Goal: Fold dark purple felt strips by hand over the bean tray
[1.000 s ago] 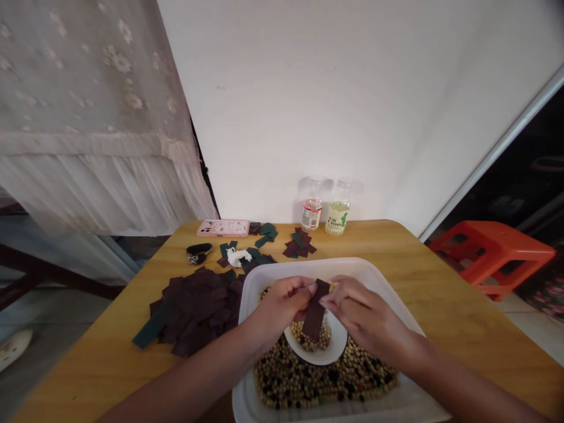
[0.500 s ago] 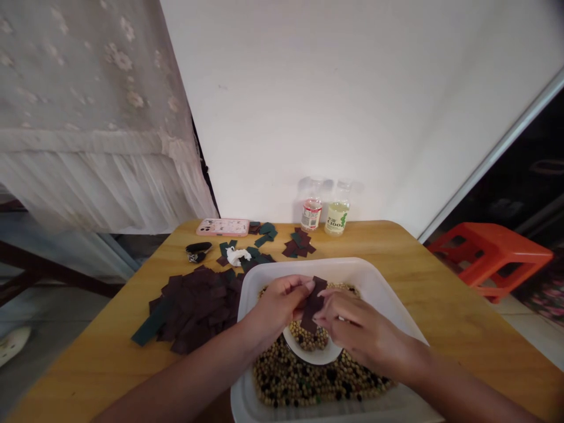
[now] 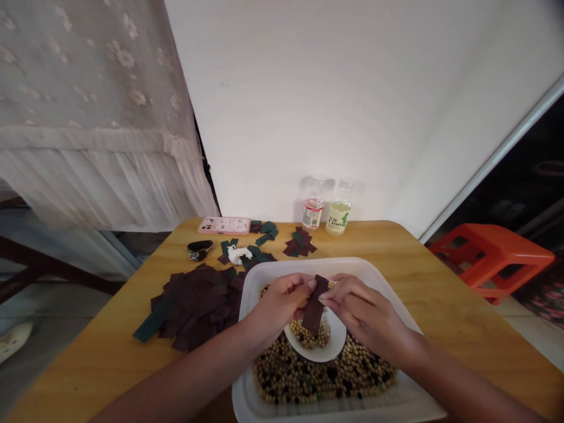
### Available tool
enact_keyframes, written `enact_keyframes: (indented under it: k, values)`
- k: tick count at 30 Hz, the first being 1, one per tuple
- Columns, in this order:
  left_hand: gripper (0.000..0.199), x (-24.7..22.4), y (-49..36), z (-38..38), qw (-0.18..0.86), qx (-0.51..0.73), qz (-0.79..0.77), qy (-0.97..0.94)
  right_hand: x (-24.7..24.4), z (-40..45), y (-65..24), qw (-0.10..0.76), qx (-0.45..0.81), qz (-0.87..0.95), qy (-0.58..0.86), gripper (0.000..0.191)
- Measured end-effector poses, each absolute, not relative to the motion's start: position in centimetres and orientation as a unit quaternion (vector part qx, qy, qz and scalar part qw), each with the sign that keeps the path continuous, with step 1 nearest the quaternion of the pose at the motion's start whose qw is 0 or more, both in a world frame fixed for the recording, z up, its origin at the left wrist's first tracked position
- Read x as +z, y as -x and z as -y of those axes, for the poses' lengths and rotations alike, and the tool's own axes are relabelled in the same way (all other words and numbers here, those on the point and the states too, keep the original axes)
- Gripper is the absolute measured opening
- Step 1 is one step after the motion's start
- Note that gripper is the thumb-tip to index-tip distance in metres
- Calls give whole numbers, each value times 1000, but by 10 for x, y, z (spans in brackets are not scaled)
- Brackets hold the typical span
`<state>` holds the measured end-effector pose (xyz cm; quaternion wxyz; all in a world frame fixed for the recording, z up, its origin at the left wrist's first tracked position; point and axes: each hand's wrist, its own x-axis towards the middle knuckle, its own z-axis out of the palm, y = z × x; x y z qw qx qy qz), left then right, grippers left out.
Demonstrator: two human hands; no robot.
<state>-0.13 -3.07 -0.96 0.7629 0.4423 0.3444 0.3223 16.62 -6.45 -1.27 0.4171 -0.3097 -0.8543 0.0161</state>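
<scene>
Between my hands is a dark brown strip point(image 3: 314, 308), tilted over a white bowl point(image 3: 337, 338) that contains light beads. My left hand point(image 3: 286, 299) pinches the strip near its upper left edge. The fingertips of my right hand point(image 3: 359, 305) are closed on its right edge. Under the bowl, a white plastic tub point(image 3: 259, 271) holds many light and dark beads point(image 3: 326, 382). Left of the tub lies a large heap of dark brown pieces point(image 3: 198, 299), with a longer green strip point(image 3: 152, 322) at its left side.
A phone point(image 3: 224, 225), black keyholder point(image 3: 200, 249), crumpled white tissue point(image 3: 238, 254) and small piles of brown and green pieces point(image 3: 299, 242) lie toward the back. Two bottles point(image 3: 338, 212) stand by the wall. An orange stool point(image 3: 497, 252) is right of the wooden table point(image 3: 453, 305).
My right hand has shifted slightly up and right along the strip, and its fingers are less curled. More of the strip and bowl shows. My left hand keeps its pinch.
</scene>
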Motion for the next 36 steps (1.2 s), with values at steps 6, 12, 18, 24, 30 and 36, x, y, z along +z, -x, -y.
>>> enact_keyframes:
  k: [6, 12, 18, 24, 30, 36]
  values:
    - [27, -8, 1, 29, 801, 304, -301, -418, -11, 62, -168, 405, 21, 848, 341, 21]
    - [31, -7, 3, 29, 824, 293, -273, -401, -6, 63, -168, 448, -16, 817, 364, 25]
    - [30, -8, 3, 30, 814, 298, -284, -410, -12, 63, -170, 390, -13, 855, 341, 13]
    - [29, -6, 3, 30, 810, 288, -298, -415, -11, 62, -171, 411, -5, 840, 354, 15]
    - [28, -4, 3, 30, 807, 278, -301, -425, -13, 60, -172, 420, -16, 833, 361, 16]
    - [30, -6, 4, 30, 799, 288, -314, -425, -14, 62, -172, 376, 6, 863, 338, 14]
